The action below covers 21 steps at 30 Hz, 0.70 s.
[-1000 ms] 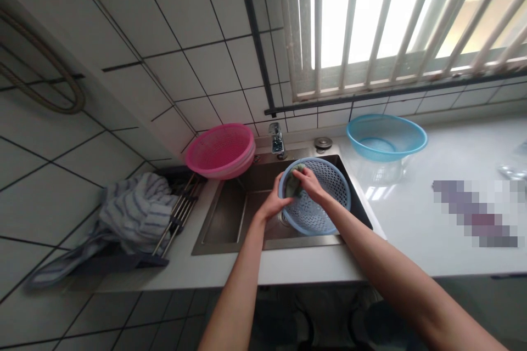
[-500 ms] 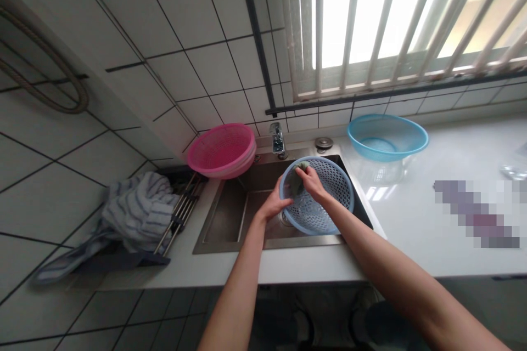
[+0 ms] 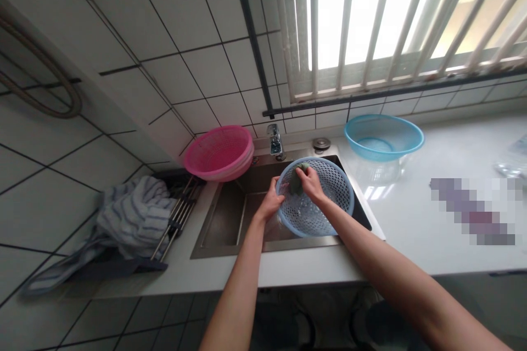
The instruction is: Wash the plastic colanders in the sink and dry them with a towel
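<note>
Around the sink [image 3: 224, 250], white counter [image 3: 411, 230]. Left of sink: striped cloth [image 3: 134, 219], bunched up against a metal rack [image 3: 175, 225]. Sink's back-left corner: pink basket [image 3: 218, 156], overhanging the bowl. Right of sink, toward its back edge: turquoise basin [image 3: 381, 145], on counter. Over sink's right part: blue colander [image 3: 307, 214], mouth up. Above sink, left hand [image 3: 272, 201] clamped on colander's left rim; right hand [image 3: 312, 184] pinched on green cloth [image 3: 295, 184], inside colander near its left wall. Sink's back ledge: faucet [image 3: 274, 141], then round metal strainer [image 3: 321, 144] farther right.
</note>
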Each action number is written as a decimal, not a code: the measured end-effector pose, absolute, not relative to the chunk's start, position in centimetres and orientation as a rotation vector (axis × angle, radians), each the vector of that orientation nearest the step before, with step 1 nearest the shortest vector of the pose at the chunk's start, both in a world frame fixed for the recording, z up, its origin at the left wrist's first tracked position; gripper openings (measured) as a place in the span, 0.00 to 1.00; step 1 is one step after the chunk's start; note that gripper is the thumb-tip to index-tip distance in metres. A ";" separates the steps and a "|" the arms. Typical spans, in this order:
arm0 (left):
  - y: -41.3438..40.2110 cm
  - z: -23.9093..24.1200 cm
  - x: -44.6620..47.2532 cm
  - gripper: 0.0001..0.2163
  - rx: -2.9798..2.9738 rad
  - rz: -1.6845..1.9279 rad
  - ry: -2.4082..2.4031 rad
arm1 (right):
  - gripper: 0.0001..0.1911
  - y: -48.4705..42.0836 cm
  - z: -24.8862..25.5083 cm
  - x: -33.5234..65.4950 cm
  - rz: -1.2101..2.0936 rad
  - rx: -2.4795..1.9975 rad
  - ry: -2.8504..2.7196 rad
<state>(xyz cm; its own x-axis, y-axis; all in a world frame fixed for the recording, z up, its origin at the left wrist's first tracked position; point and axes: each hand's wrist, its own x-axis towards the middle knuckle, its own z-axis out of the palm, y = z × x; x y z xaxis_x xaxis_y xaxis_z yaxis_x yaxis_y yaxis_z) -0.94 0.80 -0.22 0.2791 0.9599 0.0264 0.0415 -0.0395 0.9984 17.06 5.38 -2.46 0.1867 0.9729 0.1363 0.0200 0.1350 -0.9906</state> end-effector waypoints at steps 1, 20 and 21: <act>0.8 -0.2 -0.8 0.31 1.379 0.995 1.004 | 0.20 5.4 -2.4 17.2 0.948 -1.213 -1.099; 0.2 0.2 -0.4 0.44 1.334 0.978 0.994 | 0.14 5.1 -1.6 17.6 1.098 -1.235 -1.159; 0.1 0.2 -0.5 0.44 1.351 0.977 0.998 | 0.14 4.9 -1.7 17.5 1.124 -1.213 -1.251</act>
